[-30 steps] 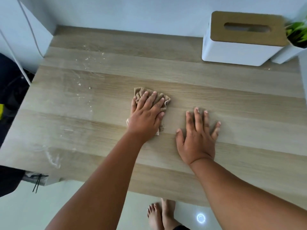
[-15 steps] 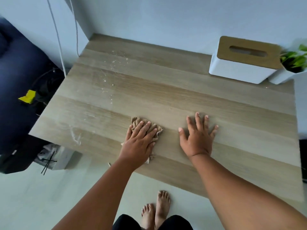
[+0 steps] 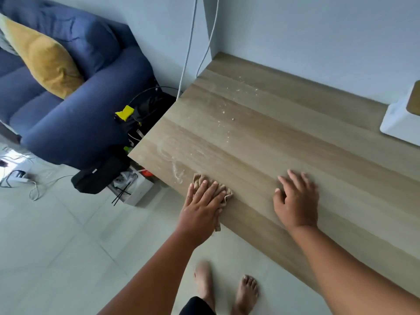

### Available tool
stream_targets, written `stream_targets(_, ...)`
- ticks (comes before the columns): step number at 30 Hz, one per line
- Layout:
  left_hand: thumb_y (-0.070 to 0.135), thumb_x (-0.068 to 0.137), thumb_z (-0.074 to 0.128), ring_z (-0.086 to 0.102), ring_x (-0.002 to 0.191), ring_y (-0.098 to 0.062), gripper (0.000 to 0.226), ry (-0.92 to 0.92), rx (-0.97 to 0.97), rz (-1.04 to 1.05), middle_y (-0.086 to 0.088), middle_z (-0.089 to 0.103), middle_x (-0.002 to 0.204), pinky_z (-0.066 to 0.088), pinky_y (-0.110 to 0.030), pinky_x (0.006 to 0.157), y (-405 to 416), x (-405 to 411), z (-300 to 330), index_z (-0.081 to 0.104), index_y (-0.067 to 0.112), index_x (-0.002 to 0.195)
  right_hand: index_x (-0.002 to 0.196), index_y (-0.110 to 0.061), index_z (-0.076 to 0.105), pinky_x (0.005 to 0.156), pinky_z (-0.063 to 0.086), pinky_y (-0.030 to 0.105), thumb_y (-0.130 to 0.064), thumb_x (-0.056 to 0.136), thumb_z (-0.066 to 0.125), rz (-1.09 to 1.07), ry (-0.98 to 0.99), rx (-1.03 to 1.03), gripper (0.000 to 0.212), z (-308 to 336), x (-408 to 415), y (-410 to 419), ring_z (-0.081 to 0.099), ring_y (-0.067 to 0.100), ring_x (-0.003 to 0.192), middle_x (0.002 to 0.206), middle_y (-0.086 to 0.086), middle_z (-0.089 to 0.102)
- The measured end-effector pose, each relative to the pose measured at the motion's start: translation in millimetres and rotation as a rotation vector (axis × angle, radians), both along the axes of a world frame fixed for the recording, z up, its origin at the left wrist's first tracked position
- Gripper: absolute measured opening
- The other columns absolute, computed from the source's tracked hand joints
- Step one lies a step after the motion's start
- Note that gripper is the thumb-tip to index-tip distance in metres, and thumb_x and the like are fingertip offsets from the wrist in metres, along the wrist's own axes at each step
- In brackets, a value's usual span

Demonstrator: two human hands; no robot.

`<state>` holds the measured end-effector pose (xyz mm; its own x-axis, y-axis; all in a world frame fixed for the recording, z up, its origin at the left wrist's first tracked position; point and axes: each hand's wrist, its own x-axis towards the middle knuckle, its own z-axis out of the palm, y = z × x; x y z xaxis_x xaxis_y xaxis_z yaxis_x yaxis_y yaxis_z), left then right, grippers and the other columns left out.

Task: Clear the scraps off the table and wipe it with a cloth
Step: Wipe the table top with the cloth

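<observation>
Pressing flat with straight fingers, the left hand (image 3: 202, 208) pins the cloth (image 3: 223, 192) at the table's (image 3: 295, 142) near edge. The scraps (image 3: 225, 112) lie beyond it, a trail running toward the wall, nearer this hand. The right hand (image 3: 296, 198) rests open, holding nothing. A sofa (image 3: 75, 114) stands left.

A blue sofa (image 3: 75, 114) with a mustard cushion (image 3: 43, 57) stands on pale floor tiles (image 3: 68, 258) beside a light wall (image 3: 318, 30).
</observation>
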<state>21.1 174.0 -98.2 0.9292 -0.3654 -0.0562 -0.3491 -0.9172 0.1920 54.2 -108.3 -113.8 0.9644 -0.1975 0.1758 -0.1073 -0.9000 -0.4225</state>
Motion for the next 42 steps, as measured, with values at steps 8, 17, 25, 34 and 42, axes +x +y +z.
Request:
stream_targets(8, 0.037, 0.107, 0.042, 0.011, 0.159, -0.031, 0.050, 0.045, 0.013, 0.202, -0.001, 0.029, 0.168, 0.007, -0.059, 0.126, 61, 41, 3, 0.041, 0.029, 0.157, 0.143, -0.019, 0.060, 0.121, 0.009, 0.071, -0.040, 0.091, 0.058, -0.089, 0.260, -0.024, 0.056, 3, 57, 56, 0.025, 0.035, 0.155, 0.164, 0.009, 0.039)
stream_targets(17, 0.049, 0.106, 0.031, -0.001, 0.159, -0.034, 0.058, 0.094, 0.079, 0.377, -0.004, 0.014, 0.172, -0.006, -0.060, 0.125, 119, 117, 2, 0.024, 0.035, 0.162, 0.160, -0.024, 0.032, 0.117, -0.001, 0.078, -0.062, 0.090, 0.028, -0.190, 0.375, -0.163, 0.079, -7, 86, 79, 0.005, 0.031, 0.160, 0.173, 0.004, 0.016)
stream_targets(25, 0.065, 0.103, 0.030, 0.006, 0.157, -0.036, 0.064, 0.049, 0.042, 0.487, -0.007, 0.021, 0.169, -0.001, -0.060, 0.125, 156, 186, -9, 0.030, 0.035, 0.159, 0.159, -0.021, 0.034, 0.118, 0.000, 0.077, -0.061, 0.090, 0.032, -0.210, 0.373, -0.204, 0.080, -9, 86, 82, 0.006, 0.034, 0.159, 0.173, 0.006, 0.015)
stream_targets(34, 0.060, 0.102, 0.028, 0.005, 0.159, -0.033, 0.066, 0.058, -0.005, 0.486, -0.006, 0.020, 0.171, 0.001, -0.059, 0.126, 118, 156, -9, 0.031, 0.031, 0.160, 0.160, -0.022, 0.032, 0.119, -0.001, 0.075, -0.063, 0.089, 0.028, -0.226, 0.398, -0.226, 0.083, -3, 89, 85, 0.003, 0.031, 0.160, 0.173, 0.004, 0.013)
stream_targets(42, 0.044, 0.101, 0.044, 0.006, 0.159, -0.035, 0.061, 0.010, -0.007, 0.008, 0.000, 0.018, 0.172, 0.014, -0.067, 0.121, 44, 96, -20, 0.031, 0.037, 0.160, 0.161, -0.023, 0.031, 0.120, 0.001, 0.074, -0.063, 0.090, 0.030, -0.230, 0.407, -0.228, 0.081, -2, 88, 84, 0.001, 0.029, 0.160, 0.174, 0.003, 0.012)
